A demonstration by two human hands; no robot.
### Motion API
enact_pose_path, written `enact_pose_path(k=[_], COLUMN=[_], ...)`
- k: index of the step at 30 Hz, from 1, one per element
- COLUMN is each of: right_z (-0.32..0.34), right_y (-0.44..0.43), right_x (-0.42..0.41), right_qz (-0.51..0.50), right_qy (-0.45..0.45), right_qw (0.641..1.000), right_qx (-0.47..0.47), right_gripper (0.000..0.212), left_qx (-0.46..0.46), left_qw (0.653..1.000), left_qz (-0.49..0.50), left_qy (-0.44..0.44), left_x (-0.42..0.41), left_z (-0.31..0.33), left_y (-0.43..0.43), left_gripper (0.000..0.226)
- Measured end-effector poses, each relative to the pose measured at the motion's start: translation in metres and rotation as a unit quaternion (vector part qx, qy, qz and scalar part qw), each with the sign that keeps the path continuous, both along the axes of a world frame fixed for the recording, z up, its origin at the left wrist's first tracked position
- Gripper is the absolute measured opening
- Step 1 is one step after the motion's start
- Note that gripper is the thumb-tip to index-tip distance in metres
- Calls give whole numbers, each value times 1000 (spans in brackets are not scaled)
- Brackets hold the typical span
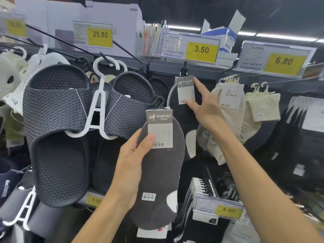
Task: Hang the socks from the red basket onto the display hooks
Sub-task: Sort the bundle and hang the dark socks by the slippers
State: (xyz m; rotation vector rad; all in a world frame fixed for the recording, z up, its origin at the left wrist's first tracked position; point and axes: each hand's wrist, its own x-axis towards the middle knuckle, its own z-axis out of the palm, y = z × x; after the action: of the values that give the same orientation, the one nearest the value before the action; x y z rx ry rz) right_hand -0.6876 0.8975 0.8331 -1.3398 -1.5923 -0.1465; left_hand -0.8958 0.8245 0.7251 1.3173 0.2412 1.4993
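— Two KUN'AO sock packs on my feed. The left hand [133, 155] grips the nearer dark grey pack [157, 181], thumb clamped on its card. The pack is held up in front of the rack [201, 70], and its black hook [158, 102] is on no peg. The second pack [182, 109] hangs directly under the 3.50 price tag [190, 47].

— Right hand?

— The right hand [203, 106] lies spread on the hung pack. Its thumb rests on the card's lower edge and its forefinger is straight beside the top corner. I see nothing gripped; its other fingers are hidden.

— Surroundings?

— Dark mesh slippers [57, 130] on a white hanger [98, 102] crowd the left, just beside the held pack. Cream socks [231, 102] carded LU REN hang right of the hung pack, near the right wrist.

— Anything unreadable?

— The held pack covers the goods behind it. A lower yellow tag [95, 200] is cut off by the left forearm; I read only "4.5". The small print on both cards is too fine. Legible tags: 25.80 [100, 35], 6.80 [284, 61], 5.80 [228, 210].
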Motion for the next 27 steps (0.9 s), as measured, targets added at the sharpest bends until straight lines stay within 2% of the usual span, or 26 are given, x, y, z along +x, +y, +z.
enact_pose_path(k=[3,5,6,8,12,20,23,25,27], right_z=[-7,-18,-23,-33,-50,-46,-40,-30,-18], right_y=[-24,-52,-65,-88,-103,-96,-86,-78,-70], right_x=[-9,-18,-23,-33,-44,-32,-20,-13,-9], right_qz=[-47,19,70,154,217,205,198,169,141], right_qy=[-3,28,49,60,11,41,134,181,199], right_qw=[997,991,987,983,976,978,971,967,966], right_qx=[66,131,136,82,-19,3,21,61,87], right_gripper=[56,43,38,33,39,41,37,36,35], left_qx=[7,11,12,12,22,85,123,146,167], left_qw=[1000,1000,1000,1000,1000,995,979,948,900], left_qz=[6,9,8,0,-11,13,92,160,213], left_qy=[3,1,-2,-7,-4,43,132,232,341], left_x=[-1,-2,-2,-2,5,16,16,15,18], left_z=[0,-1,-1,0,2,-1,-12,-23,-35], left_y=[2,3,4,6,8,15,18,20,22], left_gripper=[29,28,28,28,26,20,23,26,28])
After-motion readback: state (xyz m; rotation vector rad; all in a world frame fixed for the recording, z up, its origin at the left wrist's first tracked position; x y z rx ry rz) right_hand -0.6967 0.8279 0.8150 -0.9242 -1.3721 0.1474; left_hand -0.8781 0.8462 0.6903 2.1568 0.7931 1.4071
